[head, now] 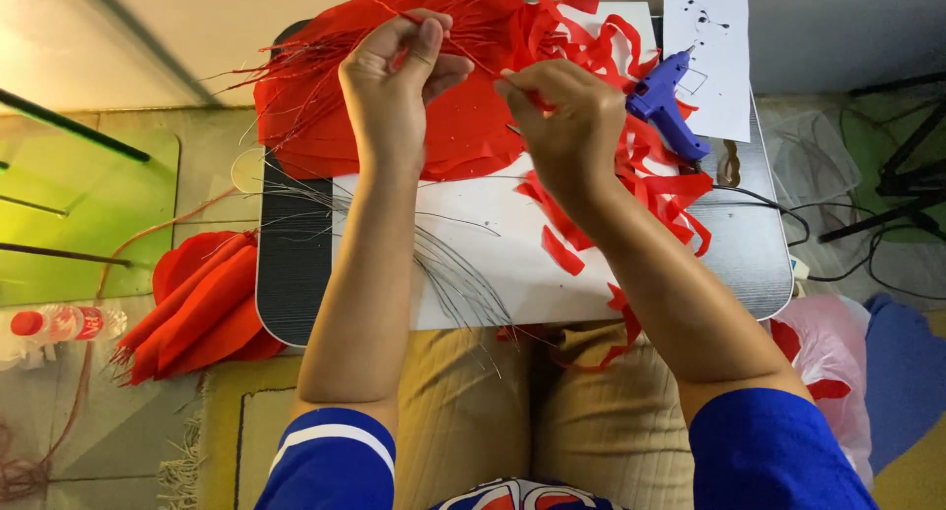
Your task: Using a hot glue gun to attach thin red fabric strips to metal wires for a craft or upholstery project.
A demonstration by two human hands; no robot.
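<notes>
Red-wrapped thin wire (pixel 473 55) is pinched between my left hand (pixel 394 76) at eleven o'clock and right hand (pixel 567 126); next, careful winding, I judge.

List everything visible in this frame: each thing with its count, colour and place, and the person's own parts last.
small table: one, dark, over the lap
white sheet: one, on the table
red sheets: a pile, table's far side
red strips: many, table's right side
thin wires: a bundle, grey, table's near edge
glue gun: one, blue, far right of table
paper: one, white with marks, beside the glue gun
folded red pieces: a stack, floor at left
bottle: one, clear, red cap, far left
left hand: pinching a red strand
right hand: pinching a red strand
</notes>
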